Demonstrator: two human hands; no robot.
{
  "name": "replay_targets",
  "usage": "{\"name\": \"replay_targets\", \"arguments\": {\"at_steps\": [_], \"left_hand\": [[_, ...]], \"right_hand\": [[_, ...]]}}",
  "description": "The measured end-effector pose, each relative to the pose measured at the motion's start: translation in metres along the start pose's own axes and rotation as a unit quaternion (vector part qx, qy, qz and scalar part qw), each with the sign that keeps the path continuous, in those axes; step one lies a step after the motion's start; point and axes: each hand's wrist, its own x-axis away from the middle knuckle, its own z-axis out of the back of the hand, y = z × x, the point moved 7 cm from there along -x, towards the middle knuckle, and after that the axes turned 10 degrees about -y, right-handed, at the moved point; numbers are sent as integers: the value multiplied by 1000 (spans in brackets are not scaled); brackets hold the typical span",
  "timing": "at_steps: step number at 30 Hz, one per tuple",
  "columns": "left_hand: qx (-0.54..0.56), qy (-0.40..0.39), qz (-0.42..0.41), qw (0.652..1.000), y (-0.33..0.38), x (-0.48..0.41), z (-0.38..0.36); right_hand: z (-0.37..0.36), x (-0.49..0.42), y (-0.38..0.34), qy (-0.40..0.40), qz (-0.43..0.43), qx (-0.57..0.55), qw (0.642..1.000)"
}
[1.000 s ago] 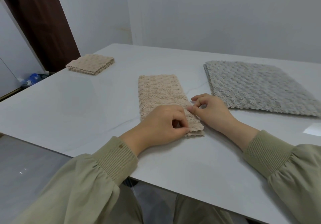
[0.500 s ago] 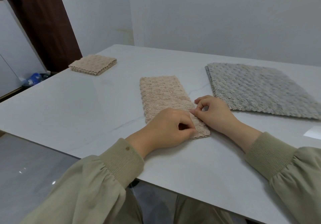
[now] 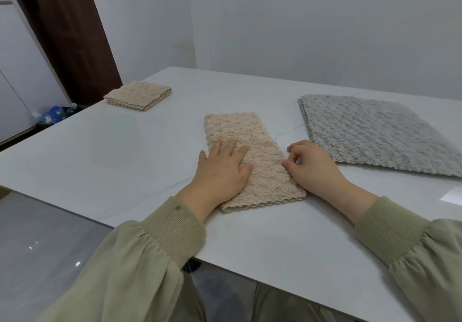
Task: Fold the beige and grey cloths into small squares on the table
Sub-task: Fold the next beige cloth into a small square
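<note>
A beige cloth (image 3: 252, 141), folded into a long strip, lies in the middle of the white table (image 3: 125, 156). My left hand (image 3: 222, 169) lies flat on the strip's near left part, fingers spread. My right hand (image 3: 312, 166) rests at the strip's right edge with fingers curled, thumb and fingertip touching the cloth's side. A grey cloth (image 3: 370, 134) lies spread flat to the right. A second beige cloth (image 3: 138, 94), folded into a small square, sits at the far left corner.
The table's near edge runs just under my forearms. A dark wooden door frame (image 3: 65, 34) and a blue bag (image 3: 53, 114) on the floor are beyond the far left corner. White walls stand behind the table.
My left hand has let go of its pinch on the strip's near end and now lies flat on it. My right hand has shifted slightly right along the edge.
</note>
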Motion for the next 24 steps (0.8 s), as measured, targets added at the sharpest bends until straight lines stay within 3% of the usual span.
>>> {"name": "replay_targets", "arguments": {"at_steps": [4, 7, 8, 10, 13, 15, 20, 24], "left_hand": [[-18, -15, 10, 1000, 0, -2, -5], [-28, -22, 17, 999, 0, -2, -7], [-30, -24, 19, 999, 0, -2, -7], [-31, -26, 22, 999, 1, -2, -8], [-30, -32, 24, 999, 1, -2, -8], [-31, -33, 21, 999, 0, -1, -6], [-3, 13, 6, 1000, -2, -6, 7], [36, -26, 33, 998, -17, -30, 17]], "right_hand": [[1, 3, -6, 20, 15, 69, 997], [11, 14, -23, 97, 88, 100, 986], [11, 17, -30, 86, 115, 83, 986], [-3, 17, -37, -12, 158, 67, 985], [-27, 13, -30, -150, 133, 110, 974], [-28, 10, -26, -159, 117, 114, 974], [-15, 2, -37, -89, 147, 101, 980], [-23, -18, -41, -162, 126, 174, 963]]}}
